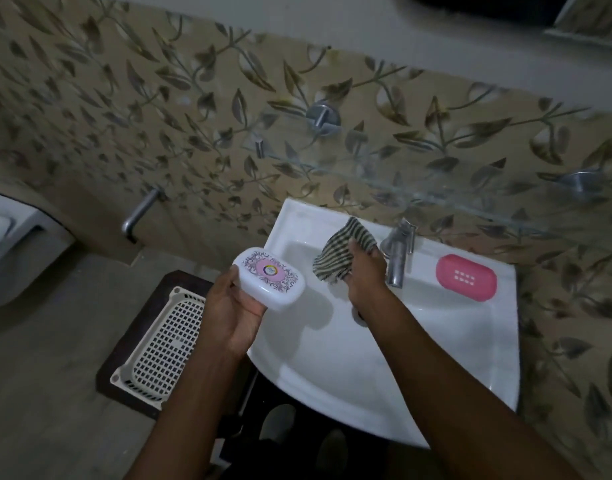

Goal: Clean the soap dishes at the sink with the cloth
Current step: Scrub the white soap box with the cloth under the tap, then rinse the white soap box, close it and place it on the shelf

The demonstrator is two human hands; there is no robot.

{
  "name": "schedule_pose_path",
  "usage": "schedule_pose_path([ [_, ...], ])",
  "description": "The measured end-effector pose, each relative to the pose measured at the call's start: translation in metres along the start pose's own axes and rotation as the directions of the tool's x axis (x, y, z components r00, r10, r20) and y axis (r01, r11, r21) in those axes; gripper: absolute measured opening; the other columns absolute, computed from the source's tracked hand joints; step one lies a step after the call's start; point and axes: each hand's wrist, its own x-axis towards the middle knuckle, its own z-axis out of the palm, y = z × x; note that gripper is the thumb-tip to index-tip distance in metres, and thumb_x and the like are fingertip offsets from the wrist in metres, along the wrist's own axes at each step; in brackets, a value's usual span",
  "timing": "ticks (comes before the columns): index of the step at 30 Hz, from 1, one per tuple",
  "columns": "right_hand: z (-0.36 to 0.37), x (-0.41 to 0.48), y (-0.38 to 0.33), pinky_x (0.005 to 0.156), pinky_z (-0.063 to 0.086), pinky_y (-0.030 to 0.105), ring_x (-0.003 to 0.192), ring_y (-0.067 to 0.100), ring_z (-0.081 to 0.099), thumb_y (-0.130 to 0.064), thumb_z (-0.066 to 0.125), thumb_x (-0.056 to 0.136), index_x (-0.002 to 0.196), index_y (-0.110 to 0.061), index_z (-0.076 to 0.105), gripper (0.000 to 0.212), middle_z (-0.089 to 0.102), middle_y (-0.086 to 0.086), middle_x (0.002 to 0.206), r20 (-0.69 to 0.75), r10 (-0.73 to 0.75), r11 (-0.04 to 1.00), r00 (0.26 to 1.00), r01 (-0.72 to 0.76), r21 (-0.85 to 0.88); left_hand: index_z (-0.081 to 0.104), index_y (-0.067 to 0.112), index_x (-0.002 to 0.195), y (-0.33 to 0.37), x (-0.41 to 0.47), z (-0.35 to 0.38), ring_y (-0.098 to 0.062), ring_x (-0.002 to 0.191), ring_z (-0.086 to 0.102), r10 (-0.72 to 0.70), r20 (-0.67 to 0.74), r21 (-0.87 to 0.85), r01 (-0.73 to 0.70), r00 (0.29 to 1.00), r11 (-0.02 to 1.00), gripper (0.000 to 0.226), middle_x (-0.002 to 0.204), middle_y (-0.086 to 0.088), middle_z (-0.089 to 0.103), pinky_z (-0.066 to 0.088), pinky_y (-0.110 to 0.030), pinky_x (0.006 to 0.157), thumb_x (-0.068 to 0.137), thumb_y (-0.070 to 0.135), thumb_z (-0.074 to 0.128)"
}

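My left hand holds a white soap dish with a pink patterned lid, just left of the white sink and above its left rim. My right hand grips a green-and-white striped cloth over the basin, right beside the steel tap. A pink soap dish with small drain holes lies flat on the sink's right ledge, apart from both hands.
A glass shelf on metal brackets juts from the leaf-patterned wall above the tap. A steel spout sticks out of the wall at left. A cream perforated basket stands on the floor left of the sink. The drain is partly hidden by my right forearm.
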Motion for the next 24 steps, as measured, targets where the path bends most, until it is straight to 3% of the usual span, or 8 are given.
schedule_pose_path([
  [2,0.010,0.015,-0.004,0.089,0.055,0.039,0.097,0.022,0.066,-0.025,0.066,0.089,0.114,-0.015,0.062,0.027,0.069,0.006,0.111,-0.065,-0.293,0.906,0.954,0.256,-0.338,0.060,0.000,0.119,0.000,0.002,-0.014,-0.028,0.094,0.074,-0.003,-0.024,-0.024,0.002,1.000,1.000,0.038,0.106,-0.018,0.074,0.062,-0.042,0.070,0.091,0.021,0.047],
  [5,0.022,0.034,-0.008,0.075,0.052,0.030,0.089,0.023,0.066,-0.022,0.068,0.086,0.108,-0.014,0.063,0.024,0.072,0.006,0.101,0.054,-0.658,0.523,0.751,0.507,-0.685,0.075,0.001,0.102,-0.003,0.005,-0.029,-0.029,0.093,0.074,-0.016,-0.050,-0.056,0.013,0.999,0.998,0.045,0.106,-0.019,0.074,0.062,-0.043,0.072,0.103,0.021,0.034],
  [7,0.029,0.049,-0.001,0.076,0.052,0.033,0.095,0.028,0.066,-0.015,0.069,0.083,0.112,-0.016,0.065,0.029,0.072,0.009,0.105,0.158,-0.738,0.313,0.656,0.541,-0.781,0.075,0.001,0.101,-0.004,0.005,-0.033,-0.030,0.092,0.075,-0.022,-0.067,-0.069,0.017,0.998,0.997,0.048,0.104,-0.020,0.075,0.062,-0.044,0.071,0.104,0.021,0.032],
  [11,0.043,0.068,0.027,0.078,0.055,0.042,0.108,0.031,0.056,-0.011,0.066,0.081,0.108,-0.020,0.067,0.029,0.062,0.006,0.118,0.298,-0.713,0.089,0.635,0.504,-0.859,0.069,-0.002,0.112,-0.003,0.012,-0.038,-0.033,0.097,0.073,-0.035,-0.112,-0.102,0.024,0.993,0.994,0.040,0.115,-0.024,0.070,0.061,-0.045,0.069,0.103,0.020,0.036],
  [16,0.052,0.075,0.047,0.082,0.051,0.041,0.104,0.034,0.059,-0.014,0.072,0.074,0.111,-0.013,0.065,0.038,0.063,0.009,0.117,0.387,-0.677,-0.048,0.625,0.488,-0.871,0.055,-0.003,0.130,0.000,0.021,-0.041,-0.032,0.099,0.072,-0.041,-0.119,-0.074,0.033,0.992,0.997,0.041,0.115,-0.023,0.071,0.061,-0.046,0.073,0.101,0.019,0.037],
  [20,0.043,0.074,0.053,0.078,0.053,0.040,0.101,0.034,0.060,-0.040,0.076,0.076,0.113,-0.013,0.063,0.048,0.061,0.009,0.118,0.545,-0.596,-0.224,0.589,0.530,-0.818,0.054,-0.002,0.132,0.001,0.028,-0.035,-0.032,0.101,0.072,-0.060,-0.103,-0.078,0.052,0.993,0.996,0.041,0.117,-0.023,0.070,0.061,-0.048,0.077,0.100,0.019,0.038],
  [22,0.039,0.070,0.053,0.082,0.052,0.040,0.108,0.032,0.058,-0.048,0.069,0.081,0.118,-0.013,0.062,0.051,0.061,0.007,0.122,0.549,-0.538,-0.177,0.640,0.550,-0.816,0.056,-0.001,0.131,0.000,0.032,-0.028,-0.031,0.101,0.072,-0.074,-0.094,-0.057,0.069,0.993,0.996,0.041,0.118,-0.022,0.070,0.061,-0.048,0.078,0.098,0.019,0.041],
  [24,0.035,0.058,0.047,0.092,0.051,0.040,0.114,0.024,0.057,-0.043,0.062,0.088,0.123,-0.016,0.062,0.043,0.062,0.002,0.125,0.488,-0.529,0.042,0.694,0.596,-0.802,0.057,-0.001,0.129,-0.002,0.035,-0.018,-0.030,0.100,0.072,-0.085,-0.076,-0.021,0.083,0.993,0.996,0.040,0.115,-0.021,0.071,0.061,-0.046,0.076,0.096,0.019,0.044],
])
